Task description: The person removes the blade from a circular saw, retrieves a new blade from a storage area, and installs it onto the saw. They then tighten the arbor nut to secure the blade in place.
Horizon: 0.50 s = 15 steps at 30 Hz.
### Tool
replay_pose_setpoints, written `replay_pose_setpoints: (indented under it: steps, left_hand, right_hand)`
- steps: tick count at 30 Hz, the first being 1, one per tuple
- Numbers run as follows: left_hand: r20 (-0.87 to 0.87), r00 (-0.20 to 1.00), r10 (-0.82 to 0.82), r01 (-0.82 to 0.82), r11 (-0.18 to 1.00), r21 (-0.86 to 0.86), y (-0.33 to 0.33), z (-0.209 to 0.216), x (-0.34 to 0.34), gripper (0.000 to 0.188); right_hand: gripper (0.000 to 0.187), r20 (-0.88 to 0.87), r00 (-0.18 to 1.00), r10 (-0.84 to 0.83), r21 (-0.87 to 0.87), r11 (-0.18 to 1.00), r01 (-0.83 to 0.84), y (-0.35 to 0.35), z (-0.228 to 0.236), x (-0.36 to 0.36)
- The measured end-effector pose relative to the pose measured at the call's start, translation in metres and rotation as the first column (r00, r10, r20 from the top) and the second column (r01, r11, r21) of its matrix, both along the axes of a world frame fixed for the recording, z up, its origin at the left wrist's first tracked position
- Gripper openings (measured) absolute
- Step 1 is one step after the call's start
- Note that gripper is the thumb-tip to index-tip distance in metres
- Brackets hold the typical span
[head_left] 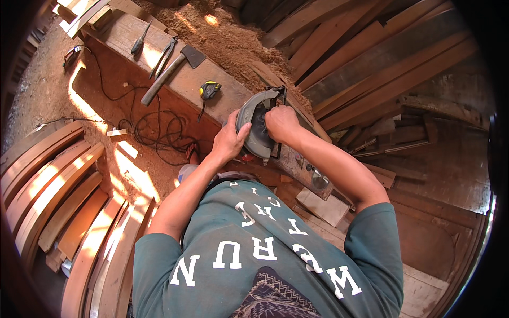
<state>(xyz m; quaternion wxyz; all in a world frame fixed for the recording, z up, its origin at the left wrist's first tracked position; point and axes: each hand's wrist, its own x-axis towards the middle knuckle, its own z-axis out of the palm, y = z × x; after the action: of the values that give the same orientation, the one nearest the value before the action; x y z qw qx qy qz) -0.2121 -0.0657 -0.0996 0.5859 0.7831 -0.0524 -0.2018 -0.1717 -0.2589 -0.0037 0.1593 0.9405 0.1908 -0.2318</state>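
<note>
A circular saw (258, 139) with a grey guard rests tilted on the wooden bench (228, 108) in front of me. My left hand (231, 139) grips the outer edge of its guard, the thumb lying on the guard's face. At the middle of the saw, over the dark blade area, my right hand (281, 124) is closed in a fist. What its fingers hold is hidden. On the bench to the left lie a yellow and black tape measure (210, 90), a hatchet (172, 74), a pair of pincers (164, 57) and a screwdriver (140, 41).
Sawdust (222, 47) is heaped behind the bench. Long planks (371, 63) are stacked at the far right. A black cord (154, 130) coils on the ground to the left, near my foot. Curved wooden pieces (53, 191) pile up at the lower left.
</note>
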Motion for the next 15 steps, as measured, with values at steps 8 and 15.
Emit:
replay_pose_setpoints:
  steps: [8, 15]
  left_hand:
    - [0.015, 1.0, 0.002, -0.002, 1.0, 0.005, -0.001, 0.0, 0.0, 0.069]
    - [0.026, 1.0, 0.01, -0.01, 1.0, 0.015, -0.001, -0.001, -0.001, 0.069]
  right_hand:
    - [0.015, -0.078, 0.989, -0.127, 0.041, 0.991, 0.13, -0.001, -0.001, 0.005]
    - [0.01, 0.211, 0.883, 0.419, 0.083, 0.892, -0.443, -0.024, -0.009, -0.013]
